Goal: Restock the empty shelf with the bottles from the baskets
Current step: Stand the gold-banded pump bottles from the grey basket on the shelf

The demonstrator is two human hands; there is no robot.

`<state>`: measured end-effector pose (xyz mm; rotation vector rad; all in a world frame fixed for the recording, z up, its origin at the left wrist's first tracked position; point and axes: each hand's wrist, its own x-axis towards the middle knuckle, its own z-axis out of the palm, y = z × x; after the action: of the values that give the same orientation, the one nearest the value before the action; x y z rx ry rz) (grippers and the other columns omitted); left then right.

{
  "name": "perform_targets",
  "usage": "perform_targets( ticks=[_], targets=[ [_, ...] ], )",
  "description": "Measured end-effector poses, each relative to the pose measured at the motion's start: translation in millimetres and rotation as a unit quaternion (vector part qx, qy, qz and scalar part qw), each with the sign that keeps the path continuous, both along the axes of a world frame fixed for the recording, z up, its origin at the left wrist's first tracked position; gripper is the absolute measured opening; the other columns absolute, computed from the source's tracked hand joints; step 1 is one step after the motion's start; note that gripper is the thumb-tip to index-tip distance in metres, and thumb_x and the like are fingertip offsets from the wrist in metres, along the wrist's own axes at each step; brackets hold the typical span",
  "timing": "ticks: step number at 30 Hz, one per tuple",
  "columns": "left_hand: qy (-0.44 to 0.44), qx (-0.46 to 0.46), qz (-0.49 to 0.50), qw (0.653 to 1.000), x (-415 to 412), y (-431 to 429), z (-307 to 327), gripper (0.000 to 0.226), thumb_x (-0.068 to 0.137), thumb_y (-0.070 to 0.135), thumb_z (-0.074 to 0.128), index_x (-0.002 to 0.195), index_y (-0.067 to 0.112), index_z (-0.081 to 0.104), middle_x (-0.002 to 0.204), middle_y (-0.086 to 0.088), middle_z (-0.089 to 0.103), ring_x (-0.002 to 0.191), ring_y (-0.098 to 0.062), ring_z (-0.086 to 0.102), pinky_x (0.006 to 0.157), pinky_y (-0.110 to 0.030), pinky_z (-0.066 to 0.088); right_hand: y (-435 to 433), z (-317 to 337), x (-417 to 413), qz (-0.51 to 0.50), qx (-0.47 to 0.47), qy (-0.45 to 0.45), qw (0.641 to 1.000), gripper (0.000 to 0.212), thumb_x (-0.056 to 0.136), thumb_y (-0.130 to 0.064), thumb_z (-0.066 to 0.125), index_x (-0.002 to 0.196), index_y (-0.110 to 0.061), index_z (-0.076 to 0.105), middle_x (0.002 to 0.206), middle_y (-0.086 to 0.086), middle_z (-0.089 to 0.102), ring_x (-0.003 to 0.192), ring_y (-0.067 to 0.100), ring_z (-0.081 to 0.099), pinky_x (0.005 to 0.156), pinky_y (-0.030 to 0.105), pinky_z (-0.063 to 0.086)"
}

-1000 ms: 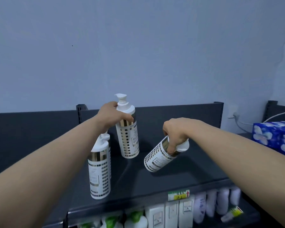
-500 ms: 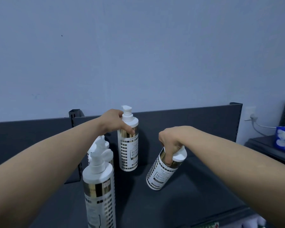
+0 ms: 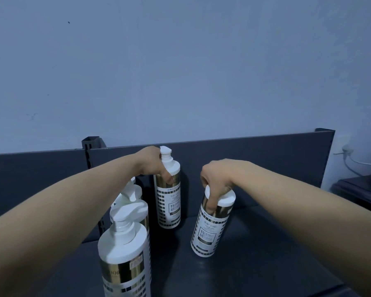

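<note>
L: left hand (image 3: 152,162) gripping neck of back pump bottle (image 3: 168,206), standing upright beneath it | R: right hand (image 3: 216,179) clamping cap of tilted pump bottle (image 3: 209,230) below it, righting since a second ago | shelf (image 3: 266,254): both placements finishing

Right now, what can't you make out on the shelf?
Head view:
- Top of the tilted bottle: under the right hand.
- Shoulder of the back bottle: partly behind the left hand.
- Base of the nearest bottle: cut by bottom edge.
- Bottles behind it: left forearm hides the count.
- Baskets: off frame.
</note>
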<state>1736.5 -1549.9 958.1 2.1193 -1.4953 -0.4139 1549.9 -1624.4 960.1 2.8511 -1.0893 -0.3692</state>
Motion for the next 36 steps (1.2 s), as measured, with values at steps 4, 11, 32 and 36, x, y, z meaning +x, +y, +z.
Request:
perform_targets(
  ticks=[4,11,32,36],
  targets=[
    [-0.034,0.026,-0.006,0.999,7,-8,-6,0.043,0.053,0.022,0.09,0.089,0.017,0.067,0.091,0.003,0.069,0.084,-0.014,0.063,0.066,-0.026,0.047,-8,1,-3,0.003,0.02,-0.065,0.998,0.063,0.046,-0.058,0.087,0.092,-0.022,0.063,0.088,-0.007,0.065,0.077,0.016,0.064,0.065,0.032,0.057],
    [-0.063,0.074,-0.032,0.995,9,-19,-12,0.044,0.055,0.02,0.091,0.091,0.017,0.066,0.099,0.001,0.069,0.095,-0.021,0.063,0.083,-0.029,0.049,-22,-5,-9,0.02,0.036,-0.152,0.988,0.05,0.055,-0.048,0.087,0.084,-0.024,0.053,0.086,-0.009,0.057,0.079,0.015,0.056,0.063,0.03,0.046],
    [0.011,0.153,0.028,0.988,29,-32,-15,0.085,0.036,0.039,0.093,0.109,0.008,0.065,0.122,-0.007,0.063,0.102,-0.028,0.066,0.087,-0.041,0.057,-21,-32,5,0.02,0.161,-0.302,0.94,0.052,0.054,-0.027,0.09,0.092,-0.014,0.057,0.093,-0.001,0.063,0.077,0.016,0.057,0.068,0.032,0.048],
    [0.021,0.2,0.025,0.979,33,-29,-13,0.088,0.052,0.039,0.092,0.125,0.006,0.056,0.14,-0.011,0.052,0.11,-0.029,0.064,0.096,-0.043,0.053,-17,-29,15,0.027,0.17,-0.292,0.941,0.054,0.054,-0.024,0.09,0.097,-0.013,0.059,0.099,0.002,0.066,0.079,0.016,0.059,0.073,0.033,0.051]
  ],
)
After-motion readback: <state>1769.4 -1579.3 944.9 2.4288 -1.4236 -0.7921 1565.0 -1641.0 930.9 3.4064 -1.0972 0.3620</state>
